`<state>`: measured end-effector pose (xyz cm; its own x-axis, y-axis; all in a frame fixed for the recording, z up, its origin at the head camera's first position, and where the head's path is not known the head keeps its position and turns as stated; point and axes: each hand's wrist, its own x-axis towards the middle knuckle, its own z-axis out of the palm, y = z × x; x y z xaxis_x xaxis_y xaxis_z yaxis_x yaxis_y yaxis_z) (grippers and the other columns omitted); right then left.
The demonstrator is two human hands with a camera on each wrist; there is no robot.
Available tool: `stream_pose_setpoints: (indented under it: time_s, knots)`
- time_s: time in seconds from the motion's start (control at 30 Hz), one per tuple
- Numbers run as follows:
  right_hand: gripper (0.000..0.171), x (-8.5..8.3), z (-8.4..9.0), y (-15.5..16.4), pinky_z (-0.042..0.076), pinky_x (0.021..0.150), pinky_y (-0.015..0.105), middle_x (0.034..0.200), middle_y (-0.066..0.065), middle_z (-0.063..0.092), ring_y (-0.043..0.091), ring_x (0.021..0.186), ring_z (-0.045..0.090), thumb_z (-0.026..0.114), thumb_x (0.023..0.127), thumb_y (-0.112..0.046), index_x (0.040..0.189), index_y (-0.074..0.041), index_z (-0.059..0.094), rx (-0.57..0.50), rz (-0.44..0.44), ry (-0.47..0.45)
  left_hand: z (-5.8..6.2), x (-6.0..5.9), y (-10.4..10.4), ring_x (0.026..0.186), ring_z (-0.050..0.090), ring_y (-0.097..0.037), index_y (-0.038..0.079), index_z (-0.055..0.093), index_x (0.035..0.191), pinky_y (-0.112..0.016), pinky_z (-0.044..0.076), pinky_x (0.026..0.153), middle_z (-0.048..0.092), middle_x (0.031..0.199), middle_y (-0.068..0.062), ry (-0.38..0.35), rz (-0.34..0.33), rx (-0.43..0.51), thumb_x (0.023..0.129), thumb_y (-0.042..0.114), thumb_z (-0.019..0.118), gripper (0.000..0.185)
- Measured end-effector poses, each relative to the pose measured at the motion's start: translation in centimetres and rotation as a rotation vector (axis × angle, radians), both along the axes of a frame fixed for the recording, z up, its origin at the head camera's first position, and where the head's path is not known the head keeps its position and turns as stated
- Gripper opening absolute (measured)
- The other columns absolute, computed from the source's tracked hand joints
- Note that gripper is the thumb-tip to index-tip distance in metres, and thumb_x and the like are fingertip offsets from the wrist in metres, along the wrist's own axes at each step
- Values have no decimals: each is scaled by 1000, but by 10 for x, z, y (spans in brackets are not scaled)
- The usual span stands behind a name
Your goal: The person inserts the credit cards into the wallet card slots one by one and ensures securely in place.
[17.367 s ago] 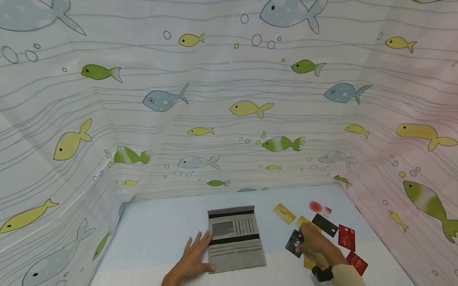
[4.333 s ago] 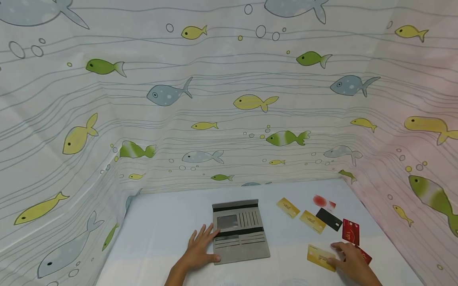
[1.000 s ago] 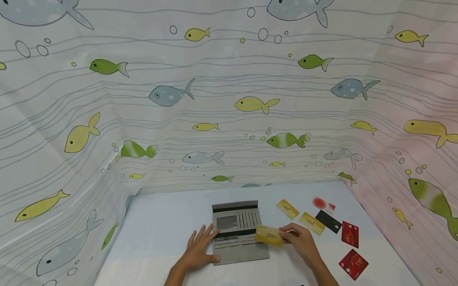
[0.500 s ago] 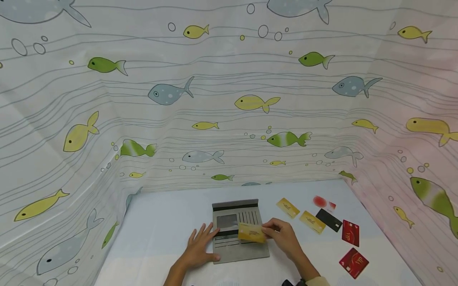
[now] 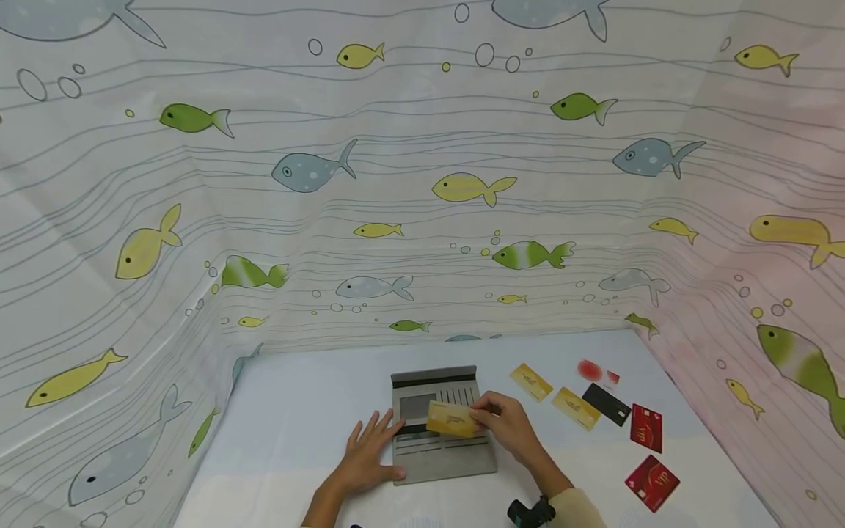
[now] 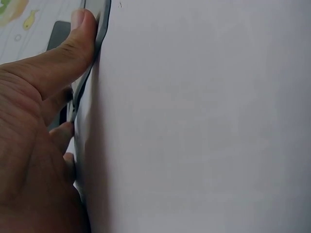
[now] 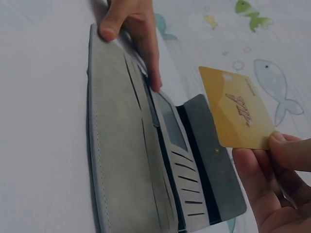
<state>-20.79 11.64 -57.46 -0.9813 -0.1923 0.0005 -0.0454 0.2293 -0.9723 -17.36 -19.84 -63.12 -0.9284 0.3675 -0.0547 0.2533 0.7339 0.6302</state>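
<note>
A grey wallet [image 5: 439, 466] lies unfolded on the table, with card slots and a clear window. My left hand [image 5: 366, 458] rests on its left edge, fingers spread and the thumb [image 6: 82, 29] on the near corner. In the right wrist view, that same hand [image 7: 138, 22] touches the wallet's far end. Between thumb and fingertips my right hand [image 5: 511, 425] pinches a gold VIP card [image 7: 238, 109] by one end. The card hangs above the middle of the wallet, apart from the slots, and covers some of them in the head view.
To the wallet's right lie two gold cards [image 5: 531, 382], a black card [image 5: 606, 404], two red VIP cards [image 5: 652, 482] and a white card with red marks [image 5: 597, 372]. A fish-patterned sheet [image 5: 396, 249] walls the table's back and sides.
Earlier my right hand held a black VIP card, now out of sight. It then took the gold card from the table's right and carried it left over the wallet. My left hand stays put.
</note>
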Motion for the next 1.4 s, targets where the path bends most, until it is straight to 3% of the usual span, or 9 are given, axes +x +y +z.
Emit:
stream_pose_setpoints:
  time_s: [0.4, 0.77, 1.23, 1.4]
  knots:
    - [12, -11, -16, -28, 62, 70, 25, 97, 9, 69, 13, 86, 68, 68, 94, -18, 101, -8, 67, 51, 149, 58, 4, 3, 0, 154, 10, -44, 22, 39, 154, -68, -2, 118, 22, 166, -13, -14, 10, 2, 74, 56, 78, 95]
    - [6, -12, -28, -50, 60, 67, 21, 97, 8, 68, 11, 83, 67, 67, 96, -14, 98, -9, 64, 110, 179, 71, 9, 3, 3, 153, 13, -45, 11, 46, 150, -68, 2, 119, 24, 166, -15, 1, 1, -7, 75, 53, 80, 92]
    - [5, -11, -38, -56, 60, 67, 20, 94, 6, 70, 9, 81, 66, 67, 95, -11, 93, -11, 62, 138, 173, 39, 8, 5, 3, 154, 12, -44, 17, 46, 150, -67, -1, 119, 23, 166, -14, -17, 23, 0, 73, 54, 80, 91]
    - [5, -13, -41, -56, 61, 68, 22, 98, 10, 69, 14, 84, 68, 67, 94, -8, 94, -8, 62, 78, 169, 1, 8, 4, 2, 153, 12, -46, 16, 46, 150, -69, 0, 118, 24, 165, -16, -8, 18, -2, 73, 53, 81, 93]
